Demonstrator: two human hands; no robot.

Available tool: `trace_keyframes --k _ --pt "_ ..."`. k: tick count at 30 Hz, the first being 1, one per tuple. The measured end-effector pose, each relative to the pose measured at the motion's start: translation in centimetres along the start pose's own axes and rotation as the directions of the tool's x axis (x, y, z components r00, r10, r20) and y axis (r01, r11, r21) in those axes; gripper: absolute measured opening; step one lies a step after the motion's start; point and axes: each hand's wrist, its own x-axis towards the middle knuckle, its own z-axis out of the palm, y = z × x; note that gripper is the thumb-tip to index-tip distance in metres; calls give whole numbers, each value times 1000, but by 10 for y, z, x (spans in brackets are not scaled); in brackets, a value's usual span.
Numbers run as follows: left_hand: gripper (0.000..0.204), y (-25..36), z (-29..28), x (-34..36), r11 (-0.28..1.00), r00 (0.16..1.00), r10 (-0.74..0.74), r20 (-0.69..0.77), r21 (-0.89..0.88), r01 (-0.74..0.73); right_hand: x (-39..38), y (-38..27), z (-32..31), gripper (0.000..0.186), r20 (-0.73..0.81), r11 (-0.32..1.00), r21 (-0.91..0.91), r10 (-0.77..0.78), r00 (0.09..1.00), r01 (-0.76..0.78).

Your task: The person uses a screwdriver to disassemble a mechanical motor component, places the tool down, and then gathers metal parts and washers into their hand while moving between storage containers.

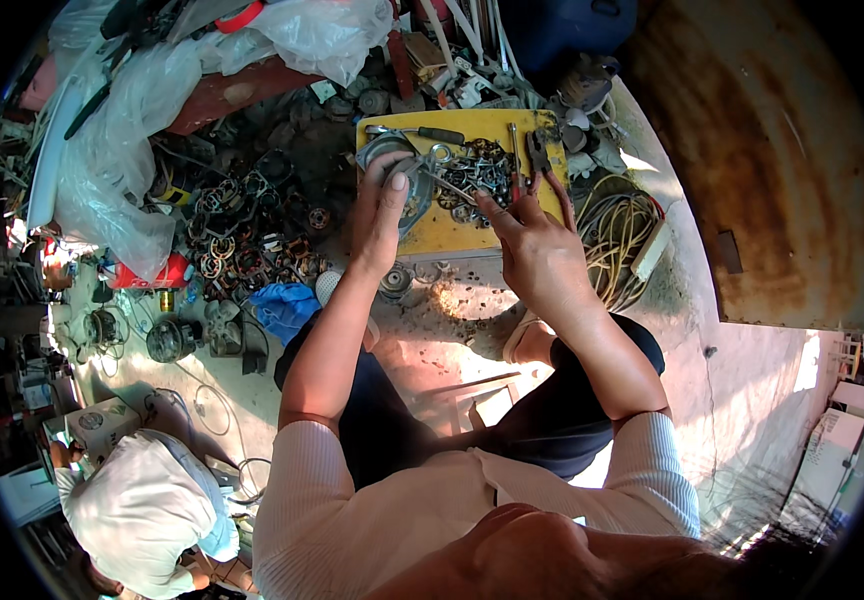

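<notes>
By the closed grip of the right hand (544,248), a slim metal rod (453,188) is held; its long axis is pointed to 10 o'clock, toward the dull grey, rounded casing (418,203). The casing is nearer to the left hand (382,222), by whose half-curled grip it is held. At 11 o'clock from the right hand, small greasy parts (492,165) are heaped on the stained yellow tabletop (454,240).
</notes>
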Motion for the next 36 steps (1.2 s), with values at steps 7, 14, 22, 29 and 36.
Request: trace_keyframes --k 7,14,22,29,36 --pt "59 -5 -2 -2 989 998 -68 6 -132 68 -4 -10 -11 40 82 998 38 46 996 -49" --pt "67 4 -13 -16 991 997 50 62 -129 -42 -4 15 -59 39 285 943 319 -2 958 -93" --pt "68 -13 13 -93 963 978 157 135 200 -182 -12 52 -57 38 183 930 267 209 961 -254" --pt "73 -120 47 -163 465 796 54 603 691 -554 -16 57 -30 38 95 908 387 134 986 -161" --pt "67 -149 37 -151 719 726 -683 84 251 648 -11 50 -30 42 139 903 378 161 977 -203"
